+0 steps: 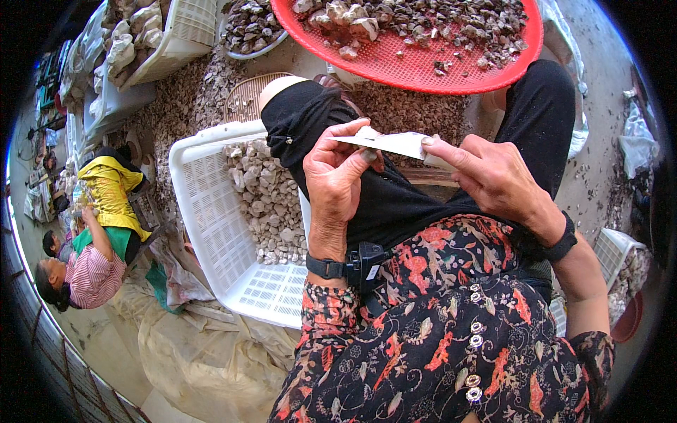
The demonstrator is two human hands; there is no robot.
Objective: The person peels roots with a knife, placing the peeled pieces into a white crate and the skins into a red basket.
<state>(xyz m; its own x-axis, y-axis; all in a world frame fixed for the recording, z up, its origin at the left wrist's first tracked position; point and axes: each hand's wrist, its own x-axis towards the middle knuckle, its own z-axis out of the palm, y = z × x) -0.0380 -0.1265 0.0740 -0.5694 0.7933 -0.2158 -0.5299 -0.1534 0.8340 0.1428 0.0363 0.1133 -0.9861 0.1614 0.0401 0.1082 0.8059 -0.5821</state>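
My right hand (486, 172) grips a knife with a wide pale metal blade (399, 144), its pointed end towards my left hand. In the fingers of my left hand (338, 172) is a small whitish lump (366, 132), against the blade near its tip. What kind of lump it is, I cannot tell. Both hands are above my lap. Below and left of them stands a white plastic basket (203, 185) with many small pale lumps (267, 206) in it. A red mesh tray (402, 63) in front of my knees holds darker, rough lumps (465, 26).
Dark scraps (185, 106) cover the floor beyond the basket. At upper left are a crate (185, 31) of larger lumps and a bowl (259, 50) of dark pieces. A co-worker (98, 264) sits at left, another person behind. Another white basket (613, 254) stands at right.
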